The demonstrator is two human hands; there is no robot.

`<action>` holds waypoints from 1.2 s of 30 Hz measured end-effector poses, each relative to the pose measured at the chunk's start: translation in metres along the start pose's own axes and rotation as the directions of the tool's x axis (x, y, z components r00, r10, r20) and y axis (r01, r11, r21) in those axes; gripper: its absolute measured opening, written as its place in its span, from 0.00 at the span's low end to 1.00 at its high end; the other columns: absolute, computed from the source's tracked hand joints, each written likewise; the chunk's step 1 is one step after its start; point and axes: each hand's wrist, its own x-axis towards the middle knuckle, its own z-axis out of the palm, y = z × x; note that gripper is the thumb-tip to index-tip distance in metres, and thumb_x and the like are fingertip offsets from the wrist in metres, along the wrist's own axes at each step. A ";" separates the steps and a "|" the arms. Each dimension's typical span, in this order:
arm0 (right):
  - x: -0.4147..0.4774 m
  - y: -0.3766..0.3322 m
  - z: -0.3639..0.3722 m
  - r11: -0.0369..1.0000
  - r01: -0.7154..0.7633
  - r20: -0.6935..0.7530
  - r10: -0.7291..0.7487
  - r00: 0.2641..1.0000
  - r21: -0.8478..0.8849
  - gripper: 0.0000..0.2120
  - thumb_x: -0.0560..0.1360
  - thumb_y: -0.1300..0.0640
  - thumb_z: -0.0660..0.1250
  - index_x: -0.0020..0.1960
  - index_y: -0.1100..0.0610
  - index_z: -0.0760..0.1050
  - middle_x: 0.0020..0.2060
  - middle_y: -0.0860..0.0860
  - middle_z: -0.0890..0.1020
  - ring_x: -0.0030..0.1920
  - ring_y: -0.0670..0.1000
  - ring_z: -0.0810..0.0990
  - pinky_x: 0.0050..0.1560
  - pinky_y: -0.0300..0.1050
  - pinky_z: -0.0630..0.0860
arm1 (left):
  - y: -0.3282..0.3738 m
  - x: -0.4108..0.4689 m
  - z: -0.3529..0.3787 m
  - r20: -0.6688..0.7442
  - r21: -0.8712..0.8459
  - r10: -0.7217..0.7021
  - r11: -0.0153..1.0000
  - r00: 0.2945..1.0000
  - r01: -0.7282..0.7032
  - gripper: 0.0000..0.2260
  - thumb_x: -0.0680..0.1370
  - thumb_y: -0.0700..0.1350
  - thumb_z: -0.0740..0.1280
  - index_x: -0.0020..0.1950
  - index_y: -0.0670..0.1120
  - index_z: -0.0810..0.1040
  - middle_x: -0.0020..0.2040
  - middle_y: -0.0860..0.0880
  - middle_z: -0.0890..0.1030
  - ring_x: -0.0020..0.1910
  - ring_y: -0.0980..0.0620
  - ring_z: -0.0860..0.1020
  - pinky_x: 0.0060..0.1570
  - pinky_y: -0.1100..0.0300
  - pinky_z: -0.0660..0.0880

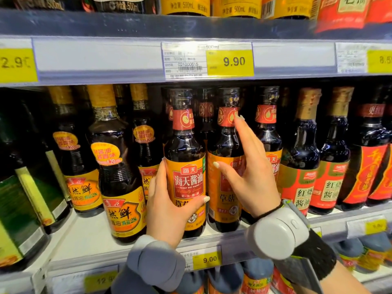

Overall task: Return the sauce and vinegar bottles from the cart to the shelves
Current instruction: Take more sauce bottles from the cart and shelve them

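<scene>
On the shelf (84, 236), left hand (167, 211) clamps sauce bottle (186, 170); right hand (252, 177) fingers (244, 132) apart.

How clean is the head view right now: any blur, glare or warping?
Head view: centre sharp, soy sauce bottle label and 9.90 price tag readable; edges smear, far-left yellow tag blurred; shelf rail bows with the wide lens; small glare on bottle shoulders.

Price tag (230, 61) reads 9.90; soy sauce bottle (188, 179) says 海天酱油.

Grey left sleeve (152, 264), black right cuff (316, 255), round pale-grey wrist device (275, 236).
</scene>
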 end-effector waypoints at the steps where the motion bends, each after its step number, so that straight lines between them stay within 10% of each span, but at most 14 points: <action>1: 0.000 0.000 0.000 1.000 0.001 -0.002 -0.001 1.000 0.002 0.34 0.70 0.49 0.61 0.70 0.53 0.49 0.68 0.47 0.57 0.67 0.36 0.52 0.66 0.20 0.46 | 0.001 0.000 0.000 -0.002 0.000 0.000 1.000 1.000 0.000 0.46 0.61 0.46 0.78 0.73 0.54 0.56 0.59 0.59 0.65 0.57 0.60 0.66 0.46 0.77 0.63; 8: 0.000 0.000 0.000 1.000 0.016 -0.030 -0.017 0.999 -0.012 0.34 0.70 0.51 0.64 0.70 0.54 0.51 0.68 0.48 0.58 0.67 0.38 0.53 0.66 0.21 0.47 | 0.004 -0.002 0.007 -0.037 0.079 -0.013 0.997 0.999 0.016 0.50 0.57 0.50 0.79 0.73 0.55 0.55 0.60 0.57 0.63 0.67 0.50 0.65 0.63 0.52 0.68; 36: -0.001 -0.001 -0.001 1.000 -0.020 -0.017 0.020 1.000 0.023 0.35 0.69 0.56 0.67 0.69 0.52 0.51 0.68 0.47 0.57 0.67 0.36 0.53 0.65 0.20 0.47 | -0.010 0.004 -0.004 0.111 -0.125 0.066 0.991 0.992 -0.052 0.43 0.61 0.39 0.77 0.60 0.69 0.54 0.54 0.66 0.64 0.58 0.56 0.70 0.59 0.53 0.74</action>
